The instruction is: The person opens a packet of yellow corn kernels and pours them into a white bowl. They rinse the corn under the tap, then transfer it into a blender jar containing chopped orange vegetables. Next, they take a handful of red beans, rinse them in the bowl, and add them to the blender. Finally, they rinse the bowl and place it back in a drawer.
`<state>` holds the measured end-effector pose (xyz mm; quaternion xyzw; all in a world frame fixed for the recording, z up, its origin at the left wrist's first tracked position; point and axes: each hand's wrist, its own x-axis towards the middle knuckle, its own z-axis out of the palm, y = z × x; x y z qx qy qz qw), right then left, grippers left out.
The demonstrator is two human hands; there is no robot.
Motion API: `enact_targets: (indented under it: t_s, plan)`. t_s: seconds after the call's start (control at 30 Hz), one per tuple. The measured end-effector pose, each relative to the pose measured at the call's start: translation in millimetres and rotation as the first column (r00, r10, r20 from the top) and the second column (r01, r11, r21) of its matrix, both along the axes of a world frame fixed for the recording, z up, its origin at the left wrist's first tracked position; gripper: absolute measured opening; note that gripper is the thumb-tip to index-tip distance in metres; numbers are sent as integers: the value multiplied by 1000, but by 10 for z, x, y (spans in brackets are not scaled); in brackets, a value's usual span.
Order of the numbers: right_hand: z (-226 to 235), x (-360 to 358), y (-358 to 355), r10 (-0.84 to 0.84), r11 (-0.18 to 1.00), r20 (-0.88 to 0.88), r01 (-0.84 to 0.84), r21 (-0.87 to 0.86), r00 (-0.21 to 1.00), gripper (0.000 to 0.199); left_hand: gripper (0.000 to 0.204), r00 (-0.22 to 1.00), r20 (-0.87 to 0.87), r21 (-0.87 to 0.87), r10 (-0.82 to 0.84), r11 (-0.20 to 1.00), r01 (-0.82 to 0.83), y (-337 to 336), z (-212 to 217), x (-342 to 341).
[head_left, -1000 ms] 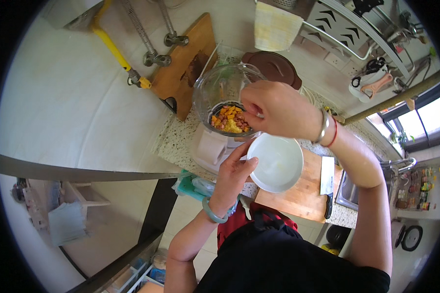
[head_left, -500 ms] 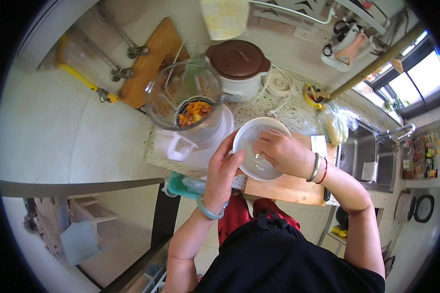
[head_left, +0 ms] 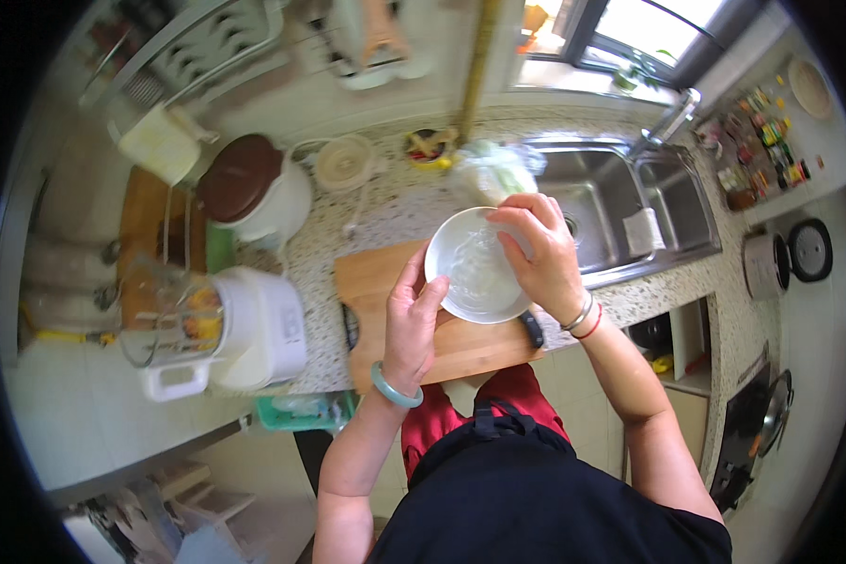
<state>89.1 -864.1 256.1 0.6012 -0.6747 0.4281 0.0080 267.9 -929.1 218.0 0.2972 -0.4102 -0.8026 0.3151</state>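
Note:
A white bowl [head_left: 484, 282] with clear liquid in it is held over the wooden cutting board [head_left: 371, 273]. My left hand [head_left: 412, 315] grips the near left side, its thumb lying over the rim. Above the bowl's right side hovers my right hand [head_left: 545, 249], fingers bent, thumb apart from them, and no object visible between them. The fingertips come close to the far rim; whether they touch it is unclear. Beneath the bowl, a knife's dark handle [head_left: 532, 329] shows at the board's right edge.
Left of the board stands a white blender [head_left: 277, 324] whose clear jug [head_left: 164, 320] holds orange chopped pieces. Behind it is a white cooker with a brown lid [head_left: 241, 179]. Bagged greens [head_left: 498, 171] lie beside the steel sink [head_left: 587, 193]. A green basket [head_left: 282, 414] hangs below.
My view has swung to the right, toward the sink. The bowl is now above the board's middle. My right hand has come up from inside the bowl to its right rim.

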Motion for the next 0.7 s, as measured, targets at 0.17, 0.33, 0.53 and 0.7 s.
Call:
enact_targets:
  t_s: [0.17, 0.33, 0.53, 0.7]
  plan:
    - [-506, -1097, 563, -172, 982, 225, 149, 115, 959, 46, 44, 999, -19, 133, -30, 991, 32, 375, -416, -1157]
    - [-1145, -2233, 1056, -273, 900, 910, -252, 356, 311, 47, 41, 998, 33, 206, -60, 977, 52, 689, -846, -2174]
    - [-1908, -2894, 1316, -397, 910, 918, -119, 397, 23, 52, 43, 971, 156, 298, -178, 946, 126, 741, -1629, -3123]
    - [-2285, -3175, 1177, -414, 901, 890, -53, 431, 191, 56, 45, 988, 90, 540, -127, 840, 58, 536, -2511, -3558]
